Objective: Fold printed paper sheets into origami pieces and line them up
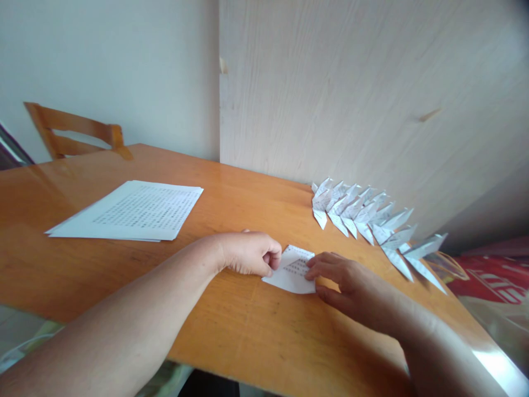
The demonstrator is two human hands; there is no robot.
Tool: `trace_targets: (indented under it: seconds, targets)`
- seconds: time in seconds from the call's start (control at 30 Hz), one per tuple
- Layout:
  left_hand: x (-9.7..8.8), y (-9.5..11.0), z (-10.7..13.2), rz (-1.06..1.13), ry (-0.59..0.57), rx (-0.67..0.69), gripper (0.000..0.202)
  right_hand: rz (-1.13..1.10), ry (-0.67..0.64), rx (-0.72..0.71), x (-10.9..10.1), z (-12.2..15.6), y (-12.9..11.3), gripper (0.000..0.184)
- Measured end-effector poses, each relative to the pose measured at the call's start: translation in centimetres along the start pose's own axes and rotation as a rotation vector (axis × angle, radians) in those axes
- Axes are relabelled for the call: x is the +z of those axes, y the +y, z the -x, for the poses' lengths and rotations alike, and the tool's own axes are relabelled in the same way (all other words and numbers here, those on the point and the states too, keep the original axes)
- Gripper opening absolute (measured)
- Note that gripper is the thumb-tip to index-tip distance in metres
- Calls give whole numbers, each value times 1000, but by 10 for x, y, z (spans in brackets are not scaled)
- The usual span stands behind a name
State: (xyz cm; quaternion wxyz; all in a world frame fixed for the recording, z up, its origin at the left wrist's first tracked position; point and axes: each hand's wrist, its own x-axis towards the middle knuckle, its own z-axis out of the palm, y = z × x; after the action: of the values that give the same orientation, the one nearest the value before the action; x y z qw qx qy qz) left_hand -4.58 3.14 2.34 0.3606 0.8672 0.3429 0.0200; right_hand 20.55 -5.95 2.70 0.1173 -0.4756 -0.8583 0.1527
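Note:
A small folded sheet of printed paper (291, 275) lies on the wooden table between my two hands. My left hand (254, 253) is at its left edge, with the fingers curled and the thumb and fingertips closed on the paper's side. On the right edge rest the fingertips of my right hand (336, 278), its fingers stretched out and the thumb apart near the lower corner. Dark printed characters and a diagonal fold line show on the paper.
Several folded paper pieces (359, 212) stand in rows at the table's right back edge. A stack of printed sheets (140, 212) lies to the left. Behind are a wooden chair (78, 129) and a pale wood panel (330, 99). A red bag (487, 278) is beyond the right edge.

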Motion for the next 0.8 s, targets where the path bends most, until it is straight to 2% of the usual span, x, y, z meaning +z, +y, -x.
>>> trace_targets:
  seconds: [0.2, 0.37, 0.47, 0.8]
  targets:
    - [-1, 0, 1, 14, -10, -20, 20, -4, -3, -6, 0, 0, 3, 24]
    - [-2, 2, 1, -22, -19, -10, 17, 42, 39, 81, 0, -1, -3, 24]
    - [-3, 3, 1, -38, -26, -5, 17, 56, 48, 61, 1, -2, -6, 21]
    - [-5, 1, 2, -36, -61, -23, 21, -130, 1, 42, 0, -8, 3, 14]
